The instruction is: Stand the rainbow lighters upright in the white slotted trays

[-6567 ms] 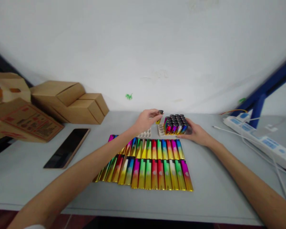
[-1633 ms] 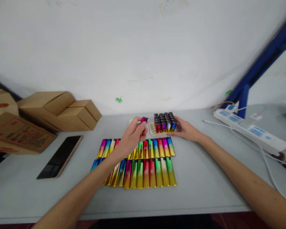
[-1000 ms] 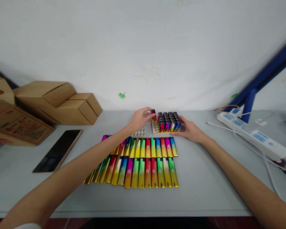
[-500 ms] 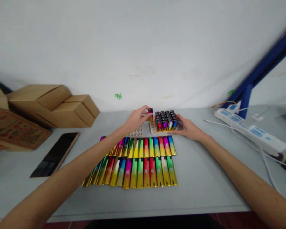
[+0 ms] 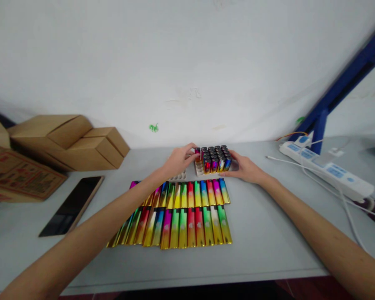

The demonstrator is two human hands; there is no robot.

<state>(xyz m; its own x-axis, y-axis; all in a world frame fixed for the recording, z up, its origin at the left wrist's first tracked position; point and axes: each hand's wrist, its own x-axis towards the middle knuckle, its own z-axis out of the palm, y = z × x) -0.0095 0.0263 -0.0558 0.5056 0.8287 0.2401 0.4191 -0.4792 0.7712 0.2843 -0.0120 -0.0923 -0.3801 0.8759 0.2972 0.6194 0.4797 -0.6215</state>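
Observation:
A white slotted tray [image 5: 199, 168] at the back of the table holds several upright colourful lighters [image 5: 215, 157] with black tops. My left hand [image 5: 178, 160] pinches one red-topped lighter [image 5: 197, 152] at the tray's left edge, standing in or just above a slot. My right hand [image 5: 244, 167] grips the tray's right side, fingers curled round it. Two rows of flat rainbow-coloured lighters [image 5: 187, 208] lie on the grey table [image 5: 268, 233] in front of the tray, partly hidden by my left forearm.
A dark phone [image 5: 72, 205] lies at the left. Cardboard boxes [image 5: 71, 141] stand against the white wall, with a printed box [image 5: 15, 175] further left. A white power strip [image 5: 325, 171] with cables lies at the right, beside a blue frame [image 5: 334, 104].
My left hand carried a lighter from above the flat rows back to the tray's left edge and has lowered it there. My right hand stayed on the tray.

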